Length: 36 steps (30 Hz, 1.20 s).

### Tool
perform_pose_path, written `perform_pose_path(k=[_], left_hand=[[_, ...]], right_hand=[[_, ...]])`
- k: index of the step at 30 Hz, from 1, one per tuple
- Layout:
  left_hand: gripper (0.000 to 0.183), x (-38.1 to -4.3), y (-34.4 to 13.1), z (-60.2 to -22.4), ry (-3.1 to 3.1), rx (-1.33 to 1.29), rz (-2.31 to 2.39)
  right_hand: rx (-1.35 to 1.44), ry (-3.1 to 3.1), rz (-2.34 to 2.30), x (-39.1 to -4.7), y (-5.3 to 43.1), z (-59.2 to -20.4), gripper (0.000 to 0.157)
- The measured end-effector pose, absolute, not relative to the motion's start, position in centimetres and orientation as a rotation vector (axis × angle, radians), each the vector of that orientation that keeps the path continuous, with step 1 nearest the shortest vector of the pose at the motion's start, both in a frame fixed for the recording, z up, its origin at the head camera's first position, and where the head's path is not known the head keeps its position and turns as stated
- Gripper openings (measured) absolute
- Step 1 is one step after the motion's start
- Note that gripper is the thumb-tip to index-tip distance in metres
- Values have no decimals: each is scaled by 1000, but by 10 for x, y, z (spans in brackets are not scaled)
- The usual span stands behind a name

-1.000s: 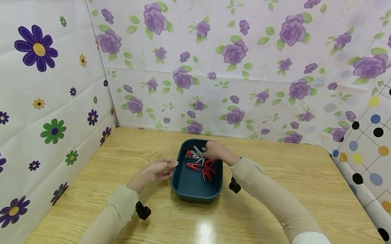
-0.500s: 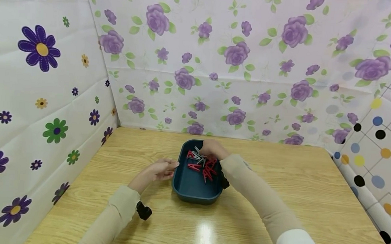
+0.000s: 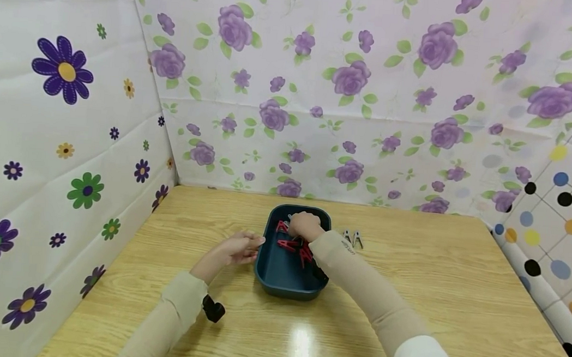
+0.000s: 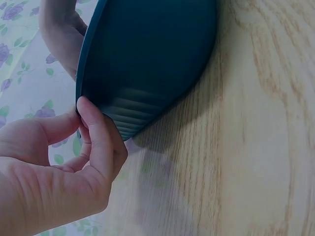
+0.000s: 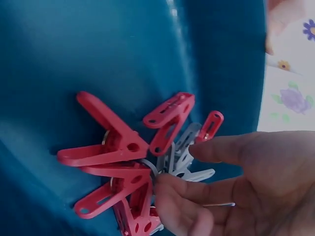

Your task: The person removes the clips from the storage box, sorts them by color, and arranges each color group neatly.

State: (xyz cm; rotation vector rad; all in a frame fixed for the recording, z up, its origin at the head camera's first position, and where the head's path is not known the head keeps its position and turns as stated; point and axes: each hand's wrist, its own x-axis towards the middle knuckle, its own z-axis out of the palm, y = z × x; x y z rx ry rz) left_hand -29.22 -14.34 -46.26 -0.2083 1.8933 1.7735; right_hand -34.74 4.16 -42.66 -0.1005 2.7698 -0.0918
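Observation:
A dark blue plastic bin (image 3: 285, 271) stands on the table, holding several red clothespins (image 5: 113, 135) and grey clothespins (image 5: 184, 152). My left hand (image 3: 240, 246) pinches the bin's left rim between thumb and fingers; the left wrist view shows this grip close up. Inside the bin, my right hand (image 5: 246, 182) has its thumb and curled fingers around the grey clothespins, beside the red pile. A thin pale end of something, apparently a grey clothespin, shows between those fingers. Part of the pile is hidden under this hand in the head view.
Two grey clothespins (image 3: 353, 239) lie on the wooden table (image 3: 432, 275) to the right of the bin. Flowered cloth (image 3: 291, 91) hangs behind the table, with patterned cloth at both sides. A black wrist camera (image 3: 213, 309) sits on the left wrist.
My right hand has moved left and slightly nearer within the bin, over the grey clothespins. The two clothespins right of the bin have come into sight. The left hand keeps its hold.

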Motion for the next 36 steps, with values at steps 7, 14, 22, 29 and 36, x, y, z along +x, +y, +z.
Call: perform_pose_path(k=[7,14,22,29,36], left_hand=[[17,-292,-144,-462,1896,-209,1775],[16,-292,-144,-462,1895,-209,1778],[14,-292,-144,-463,1897,-207,1775],[22,-293,-143,-464,1877,-218,1784],[24,-294,-143,-464,1875,-215,1781]], right_hand=[[-99,2817,7,-343,41,-428,23],[-106,2801,11,-340,43,-429,28],[-103,2728,-41,-337,49,-425,28],[-85,2665,-100,-345,56,-424,26],[-56,2696,-154,-344,59,-421,30]])
